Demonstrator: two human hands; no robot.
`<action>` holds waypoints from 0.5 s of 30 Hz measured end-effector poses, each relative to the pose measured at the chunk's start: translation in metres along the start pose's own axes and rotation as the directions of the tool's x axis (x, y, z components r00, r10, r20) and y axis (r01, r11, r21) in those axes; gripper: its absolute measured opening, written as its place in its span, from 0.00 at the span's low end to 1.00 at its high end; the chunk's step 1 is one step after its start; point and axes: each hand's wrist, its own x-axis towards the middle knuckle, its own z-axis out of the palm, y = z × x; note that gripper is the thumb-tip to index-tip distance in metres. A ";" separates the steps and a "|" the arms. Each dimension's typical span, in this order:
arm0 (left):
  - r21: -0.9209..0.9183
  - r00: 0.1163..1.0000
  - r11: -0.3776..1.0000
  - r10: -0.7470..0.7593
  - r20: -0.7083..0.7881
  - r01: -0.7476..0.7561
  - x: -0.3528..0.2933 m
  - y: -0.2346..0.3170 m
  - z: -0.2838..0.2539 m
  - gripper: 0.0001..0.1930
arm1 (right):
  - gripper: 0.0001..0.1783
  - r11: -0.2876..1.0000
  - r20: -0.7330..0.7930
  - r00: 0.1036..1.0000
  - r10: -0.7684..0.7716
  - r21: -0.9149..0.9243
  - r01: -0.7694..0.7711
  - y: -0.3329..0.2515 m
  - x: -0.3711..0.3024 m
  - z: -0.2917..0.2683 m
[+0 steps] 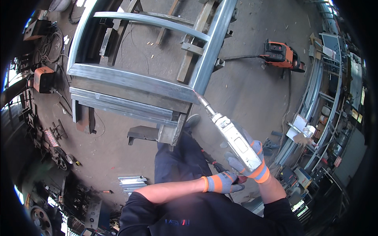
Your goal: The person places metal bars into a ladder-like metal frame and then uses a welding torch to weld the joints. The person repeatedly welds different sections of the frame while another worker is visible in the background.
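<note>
My right hand [254, 157], in a grey and orange glove, is wrapped round a white handheld laser welding gun [238, 145]. The gun slants up and to the left. Its metal nozzle [204, 104] meets the near right corner of a galvanized steel tube frame [132, 78], where a small reddish spot shows. Below the gun's rear end, my gloved left hand [222, 183] is closed around a dark reddish cable [241, 179], partly hidden by the fingers. The frame's long right-hand tube [214, 43] runs away from that corner, and a curved crossbar [153, 21] spans it farther off.
Steel supports carry the frame, with more tubes [122, 104] stacked along its near side. An orange and black machine [279, 55] stands on the floor at right, its hose reaching the frame. Another orange box [43, 80] is at left. Racks of long metal [315, 98] line the right side.
</note>
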 end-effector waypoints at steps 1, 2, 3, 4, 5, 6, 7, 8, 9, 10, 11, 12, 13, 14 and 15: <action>-0.061 0.997 0.996 -0.071 0.031 0.073 0.000 0.003 -0.001 0.20 | 0.30 0.976 0.004 0.998 0.058 0.208 -0.058 0.000 0.000 0.000; -0.134 0.993 0.985 -0.106 0.052 0.112 -0.001 0.004 -0.002 0.20 | 0.28 0.890 -0.019 0.984 0.179 0.429 -0.154 0.000 -0.001 0.002; -0.120 0.991 0.984 -0.122 0.062 0.129 -0.001 0.004 -0.001 0.20 | 0.26 0.719 0.020 0.965 0.262 0.662 -0.210 -0.002 -0.003 0.005; -0.121 0.993 0.987 -0.103 0.056 0.109 -0.002 0.003 0.001 0.20 | 0.25 0.877 0.009 0.969 0.248 0.422 -0.229 -0.003 -0.003 0.003; -0.121 0.994 0.988 -0.093 0.055 0.099 -0.002 0.001 0.003 0.20 | 0.24 0.959 0.042 0.978 0.204 0.191 -0.208 -0.006 -0.004 0.000; -0.102 0.997 0.993 -0.056 0.059 0.062 -0.002 -0.002 0.006 0.21 | 0.23 0.976 0.062 0.979 0.192 0.092 -0.197 -0.009 -0.004 0.000; -0.082 0.997 0.996 -0.027 0.069 0.033 -0.002 -0.006 0.010 0.22 | 0.23 0.984 0.082 0.980 0.181 -0.007 -0.181 -0.013 -0.003 -0.002; -0.063 0.997 0.998 0.001 0.079 0.004 -0.001 -0.011 0.013 0.23 | 0.24 0.980 0.078 0.978 0.194 0.034 -0.197 -0.016 -0.003 -0.002; 0.020 0.996 0.998 0.066 0.063 -0.067 -0.001 -0.015 0.016 0.23 | 0.24 0.972 0.050 0.972 0.228 0.055 -0.230 -0.019 -0.002 -0.003; 0.104 0.990 0.985 0.132 0.051 -0.137 -0.001 -0.019 0.018 0.24 | 0.24 0.962 0.022 0.965 0.261 0.079 -0.262 -0.022 -0.001 -0.002; 0.214 0.983 0.962 0.149 0.107 -0.169 -0.001 -0.021 0.020 0.25 | 0.25 0.947 -0.031 0.949 0.314 0.085 -0.310 -0.026 -0.001 0.000; 0.183 0.980 0.963 0.187 0.064 -0.196 -0.001 -0.022 0.020 0.26 | 0.25 0.953 -0.060 0.951 0.304 0.011 -0.304 -0.027 0.001 0.000; 0.178 0.981 0.966 0.175 0.083 -0.187 -0.002 -0.021 0.020 0.26 | 0.25 0.938 -0.086 0.935 0.344 0.074 -0.339 -0.029 0.001 0.002; 0.194 0.984 0.969 0.132 0.123 -0.154 -0.002 -0.018 0.019 0.27 | 0.26 0.946 -0.089 0.942 0.324 0.053 -0.320 -0.029 0.002 0.003; 0.058 0.993 0.994 0.083 0.085 -0.089 -0.003 -0.015 0.017 0.28 | 0.26 0.947 -0.107 0.942 0.317 -0.012 -0.320 -0.030 0.002 0.003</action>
